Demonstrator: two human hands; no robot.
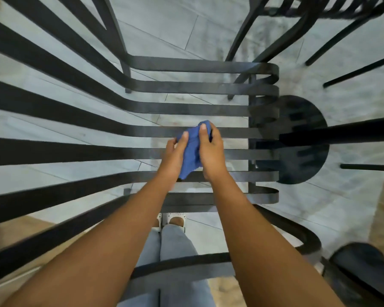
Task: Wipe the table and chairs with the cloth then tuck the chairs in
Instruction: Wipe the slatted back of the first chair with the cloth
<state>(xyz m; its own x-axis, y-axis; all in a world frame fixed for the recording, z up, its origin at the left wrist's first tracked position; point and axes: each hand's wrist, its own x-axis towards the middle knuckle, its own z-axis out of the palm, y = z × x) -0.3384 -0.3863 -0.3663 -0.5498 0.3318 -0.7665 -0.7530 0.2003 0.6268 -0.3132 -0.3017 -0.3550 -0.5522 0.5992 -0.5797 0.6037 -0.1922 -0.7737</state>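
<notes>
Forearms (120, 251) over black slatted chair (186, 108)

My forearms are bare from the elbow down: no sleeves, no watch, no bracelet, and no rings show on my fingers. My left grip (175, 154) and right grip (211, 149) are uncovered, with short, plain, unpainted nails on the fingers that show. Below them I wear light blue-grey jeans (175, 242), the two legs close together, their fabric smooth and faded in tone. At the hems sit white open-toe shoes (172, 218); the band across the front carries small dark dots, perhaps studs or perforations, too fine to tell which.
</notes>
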